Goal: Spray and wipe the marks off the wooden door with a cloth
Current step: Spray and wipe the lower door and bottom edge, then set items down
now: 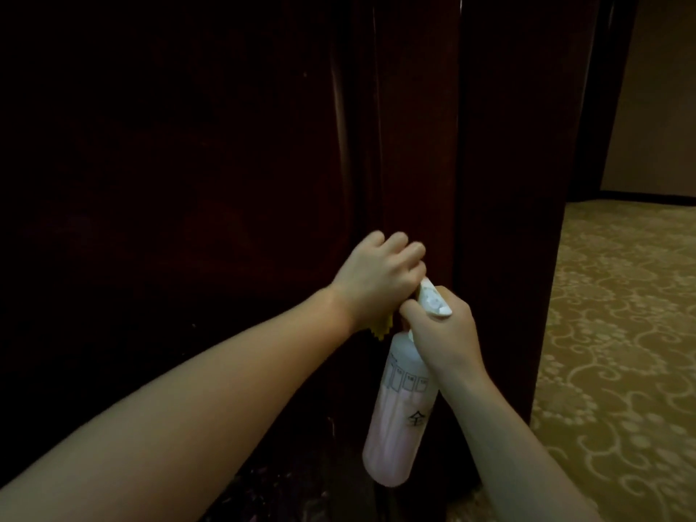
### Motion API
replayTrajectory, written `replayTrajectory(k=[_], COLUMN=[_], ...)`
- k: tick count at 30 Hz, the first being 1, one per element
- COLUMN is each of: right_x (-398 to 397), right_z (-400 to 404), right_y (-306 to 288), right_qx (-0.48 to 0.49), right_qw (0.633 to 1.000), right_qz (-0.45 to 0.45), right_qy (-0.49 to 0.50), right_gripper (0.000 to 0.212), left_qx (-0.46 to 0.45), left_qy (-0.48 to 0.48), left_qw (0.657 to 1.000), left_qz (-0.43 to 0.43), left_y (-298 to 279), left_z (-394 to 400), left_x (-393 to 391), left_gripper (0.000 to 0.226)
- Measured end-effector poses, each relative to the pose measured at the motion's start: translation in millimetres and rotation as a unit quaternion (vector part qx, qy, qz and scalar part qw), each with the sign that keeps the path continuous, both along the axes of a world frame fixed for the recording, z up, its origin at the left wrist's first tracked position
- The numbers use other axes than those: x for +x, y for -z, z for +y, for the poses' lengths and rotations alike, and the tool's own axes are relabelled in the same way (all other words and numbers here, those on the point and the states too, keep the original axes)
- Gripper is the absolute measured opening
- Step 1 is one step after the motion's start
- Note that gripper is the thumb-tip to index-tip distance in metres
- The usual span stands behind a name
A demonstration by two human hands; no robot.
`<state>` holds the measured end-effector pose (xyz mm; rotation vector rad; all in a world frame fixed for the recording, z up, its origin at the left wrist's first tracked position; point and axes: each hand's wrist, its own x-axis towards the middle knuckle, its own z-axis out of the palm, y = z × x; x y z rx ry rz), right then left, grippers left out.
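The spray bottle [399, 412] hangs nearest, pink liquid inside, its neck held in the grip of the right hand [440, 333] with the nozzle aimed at the door [414, 145], likely to wet the wood. Just left of that grip, the left hand [376, 276] curls round a yellow cloth [496, 327], knuckles up, pressed to the dark panel beyond. Marks are too dim to see.

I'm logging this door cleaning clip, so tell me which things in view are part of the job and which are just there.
Part of the job:
wooden door
yellow cloth, gripped by the left hand
spray bottle, held by the right hand

Just there:
patterned carpet
beige wall
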<state>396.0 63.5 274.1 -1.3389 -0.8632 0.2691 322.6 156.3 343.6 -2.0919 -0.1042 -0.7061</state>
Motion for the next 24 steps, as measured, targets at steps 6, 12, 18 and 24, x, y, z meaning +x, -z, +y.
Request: replayTrajectory(k=[6, 12, 18, 24], right_x=[1.8, -8.2, -17.4, -26.9], right_z=[-6.1, -0.8, 4.6, -1.6], right_y=[19.7, 11.4, 13.1, 23.5], right_qx=[-0.052, -0.013, -0.025, -0.042], right_qw=[0.998, 0.998, 0.998, 0.995], right_qz=[-0.018, -0.025, -0.02, -0.051], right_qy=[-0.039, -0.05, -0.061, -0.072], right_gripper=[0.014, 0.015, 0.016, 0.023], left_qx=[0.013, -0.001, -0.006, -0.02], left_qy=[-0.034, -0.018, -0.067, -0.065], left_qw=[0.997, 0.993, 0.997, 0.998], left_qz=[0.074, -0.116, 0.026, 0.009], left_y=[4.9, -63.8, 11.9, 15.1], left_z=[-10.7, -3.3, -10.8, -13.4], left_x=[-5.2, -24.0, -41.8, -66.3], left_gripper=[0.025, 0.012, 0.011, 0.007])
